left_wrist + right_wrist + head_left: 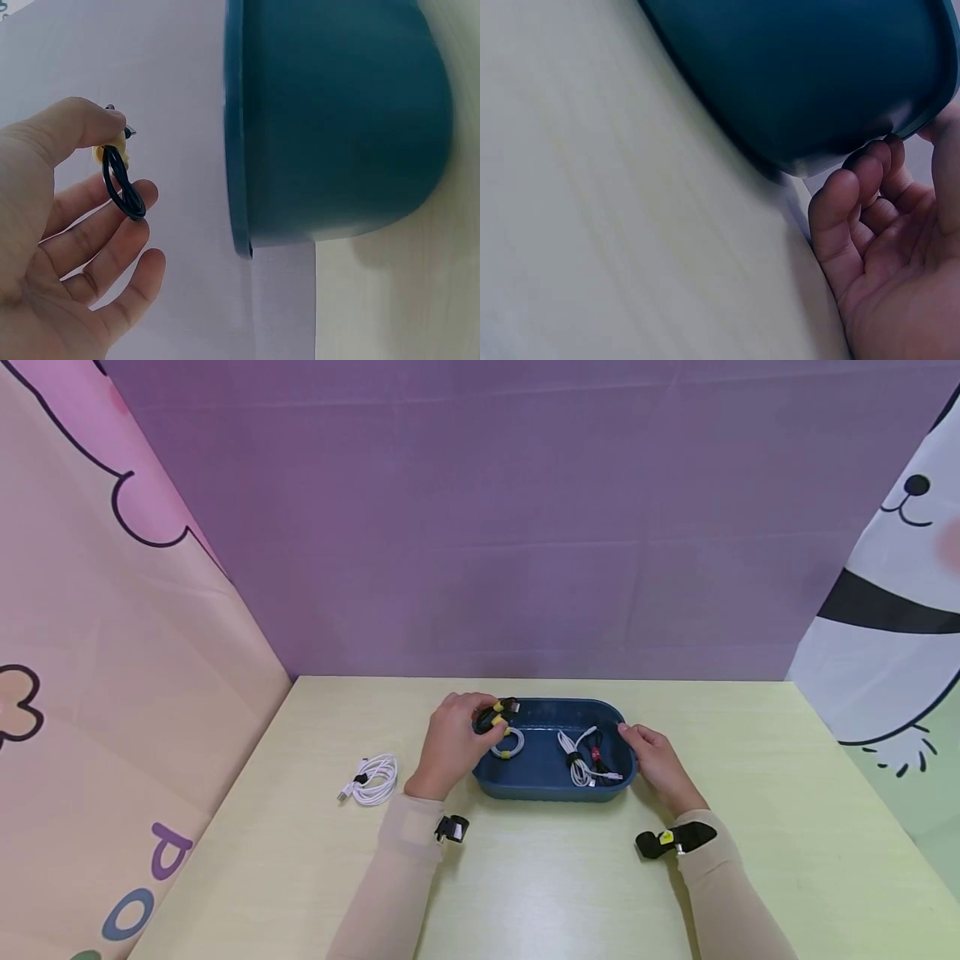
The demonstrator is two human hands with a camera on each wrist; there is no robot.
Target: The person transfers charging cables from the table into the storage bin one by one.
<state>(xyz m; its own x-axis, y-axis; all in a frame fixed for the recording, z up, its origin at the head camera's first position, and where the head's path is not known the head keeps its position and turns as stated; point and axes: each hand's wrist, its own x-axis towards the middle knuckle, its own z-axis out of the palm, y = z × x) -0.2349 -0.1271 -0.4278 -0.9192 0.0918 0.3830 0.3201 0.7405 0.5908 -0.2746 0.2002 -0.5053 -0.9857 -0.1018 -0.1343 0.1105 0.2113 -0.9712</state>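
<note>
The left hand [459,739] pinches a small black cable bundle with yellow parts [489,717] at the left end of a blue bin [525,794]. In the left wrist view, thumb and fingers hold the dark looped cable [124,184] beside the bin's wall [337,127]. The right hand [662,764] grips the bin's right rim, thumb on top; in the right wrist view its curled fingers touch the bin's outside [802,82]. Inside the bin lie a white coil with yellow ties [508,745], a white cable [576,767] and a black cable with a red tie [597,755].
A coiled white cable with a black tie [375,780] lies on the table [555,885], left of the left hand. A purple backdrop [480,527] stands behind the table, with printed cloth panels on both sides.
</note>
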